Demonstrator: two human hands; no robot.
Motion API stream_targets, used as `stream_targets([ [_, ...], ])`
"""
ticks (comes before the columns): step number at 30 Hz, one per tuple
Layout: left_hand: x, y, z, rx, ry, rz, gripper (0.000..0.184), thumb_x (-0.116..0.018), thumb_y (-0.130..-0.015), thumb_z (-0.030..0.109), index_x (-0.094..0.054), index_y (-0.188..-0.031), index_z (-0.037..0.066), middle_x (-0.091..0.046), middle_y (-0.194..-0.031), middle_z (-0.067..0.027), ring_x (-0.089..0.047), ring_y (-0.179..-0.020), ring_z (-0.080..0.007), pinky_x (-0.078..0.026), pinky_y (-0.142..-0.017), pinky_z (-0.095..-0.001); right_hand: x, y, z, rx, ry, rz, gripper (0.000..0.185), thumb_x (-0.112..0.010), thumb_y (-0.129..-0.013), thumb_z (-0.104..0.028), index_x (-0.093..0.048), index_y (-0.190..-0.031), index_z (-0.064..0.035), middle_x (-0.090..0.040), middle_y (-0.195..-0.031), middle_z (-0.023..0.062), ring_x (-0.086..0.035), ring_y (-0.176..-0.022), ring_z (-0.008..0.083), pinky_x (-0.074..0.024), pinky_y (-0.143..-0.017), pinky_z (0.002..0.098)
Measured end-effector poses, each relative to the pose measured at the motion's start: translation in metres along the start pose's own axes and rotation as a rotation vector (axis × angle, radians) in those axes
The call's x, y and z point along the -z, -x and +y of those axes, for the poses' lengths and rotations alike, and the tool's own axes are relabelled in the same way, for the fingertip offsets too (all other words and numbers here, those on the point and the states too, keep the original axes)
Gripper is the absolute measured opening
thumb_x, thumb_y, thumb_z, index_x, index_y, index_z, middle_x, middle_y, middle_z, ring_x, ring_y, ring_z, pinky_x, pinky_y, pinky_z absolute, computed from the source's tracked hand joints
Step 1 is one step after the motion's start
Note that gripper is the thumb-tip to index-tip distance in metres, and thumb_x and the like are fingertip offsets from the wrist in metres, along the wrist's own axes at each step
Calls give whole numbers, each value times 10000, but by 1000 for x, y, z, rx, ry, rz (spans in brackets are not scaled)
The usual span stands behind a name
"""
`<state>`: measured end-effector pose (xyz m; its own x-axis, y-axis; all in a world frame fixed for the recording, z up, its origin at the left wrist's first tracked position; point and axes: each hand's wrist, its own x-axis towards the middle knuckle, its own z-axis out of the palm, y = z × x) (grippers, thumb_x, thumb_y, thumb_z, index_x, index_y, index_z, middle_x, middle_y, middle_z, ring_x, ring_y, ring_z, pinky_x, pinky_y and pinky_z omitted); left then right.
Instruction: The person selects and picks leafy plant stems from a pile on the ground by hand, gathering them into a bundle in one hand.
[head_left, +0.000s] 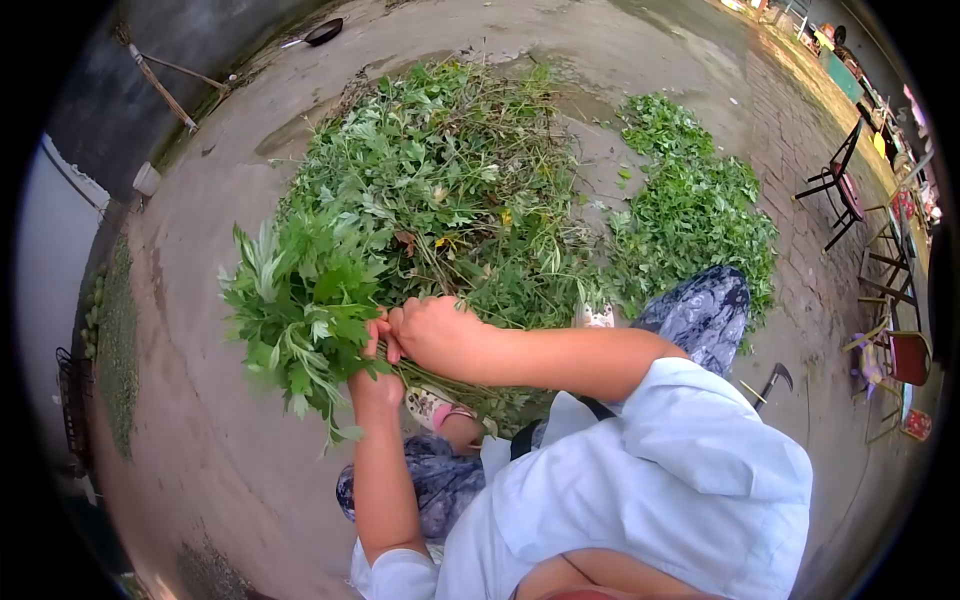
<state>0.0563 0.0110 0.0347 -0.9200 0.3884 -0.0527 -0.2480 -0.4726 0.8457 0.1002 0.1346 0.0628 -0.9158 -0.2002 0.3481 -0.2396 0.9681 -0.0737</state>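
A bunch of leafy green stems, with jagged leaves like mugwort, fans out to the left of my hands. My left hand is closed around its stems just below the leaves, partly hidden by foliage. Right against it, my right hand is curled in a fist on the same stems, whose ends trail down to the right under my forearm. Beyond my hands lies a large heap of cut leafy plants, some of it brown and wilted. A smaller pile of loose green leaves spreads to its right.
A sickle lies on the concrete to my right. Folding chairs stand along the right side. At the far left are a broom, a white bucket and a dark pan. My patterned shoe is beneath my arms.
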Motion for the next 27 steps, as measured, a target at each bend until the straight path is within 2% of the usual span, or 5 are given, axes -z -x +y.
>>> stream_targets([
  [7, 7, 11, 19, 69, 168, 73, 281, -500, -833, 198, -355, -607, 113, -469, -772, -43, -436, -619, -145, -385, -637, -284, -12, 59, 69, 98, 43, 202, 102, -517, -673, -144, -454, -707, -70, -482, -642, 49, -501, -643, 211, -425, -710, 354],
  [14, 11, 15, 35, 180, 417, 179, 303, -445, -852, 166, -316, -584, 113, -360, -564, -27, -464, -638, -198, -418, -847, -433, -12, 148, 178, -73, 192, 22, 190, -576, -667, -169, -416, -718, -82, -455, -629, 53, -528, -618, 221, -447, -602, 328],
  [20, 59, 14, 50, 187, 490, 54, 315, -412, -879, 223, -327, -593, 120, -318, -540, 11, -326, -453, -115, -470, -646, -358, 38, 241, 290, -291, 388, -190, 169, -558, -715, -190, -424, -777, -109, -516, -694, 46, -558, -647, 221, -459, -512, 342],
  [25, 116, 14, 85, 149, 385, 109, 294, -420, -884, 232, -351, -619, 124, -330, -562, 27, -290, -430, -72, -276, -427, -212, 96, 310, 354, -881, 653, -165, 166, -496, -811, -239, -415, -766, -102, -550, -734, 88, -557, -649, 277, -442, -512, 372],
  [27, 118, 12, 83, 138, 416, 112, 285, -425, -883, 232, -355, -629, 126, -335, -574, 29, -293, -432, -66, -232, -412, -204, 114, 288, 339, -774, 622, -13, 170, -490, -817, -248, -422, -768, -100, -543, -732, 91, -553, -651, 276, -437, -518, 366],
])
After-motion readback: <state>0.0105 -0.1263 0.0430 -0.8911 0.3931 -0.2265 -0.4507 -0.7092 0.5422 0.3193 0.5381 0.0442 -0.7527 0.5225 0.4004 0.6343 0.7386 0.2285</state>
